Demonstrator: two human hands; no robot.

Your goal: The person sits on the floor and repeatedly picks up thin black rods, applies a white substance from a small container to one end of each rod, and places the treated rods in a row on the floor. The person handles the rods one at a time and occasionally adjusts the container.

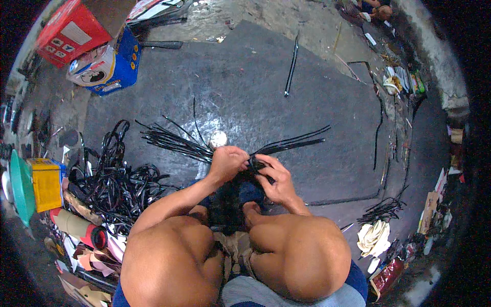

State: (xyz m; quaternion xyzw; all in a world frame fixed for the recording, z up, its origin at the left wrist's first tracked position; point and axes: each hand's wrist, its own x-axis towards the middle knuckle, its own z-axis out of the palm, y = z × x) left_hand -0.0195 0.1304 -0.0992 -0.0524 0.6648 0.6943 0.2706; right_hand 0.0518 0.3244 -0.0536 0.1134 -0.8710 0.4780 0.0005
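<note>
In front of my knees, both hands meet over a bundle of thin, glossy black strips (176,145). My left hand (228,162) is closed, its thumb and fingers pinching the strips where they come together. Close beside it, my right hand (277,179) curls its fingers around the dark gathered part. From there one fan of strips spreads left, and a thinner group of black strips (294,145) reaches out to the right. The exact crossing between my fingertips is too small to make out. A small round pale object (218,138) sits just beyond my left hand.
A tangled heap of black strips (117,171) lies left, near a yellow container (47,184) and a red-rimmed roll (82,227). Red (71,33) and blue (115,66) boxes stand far left. A lone strip (292,66) lies ahead. Crumpled cream cloth (374,239) is at right.
</note>
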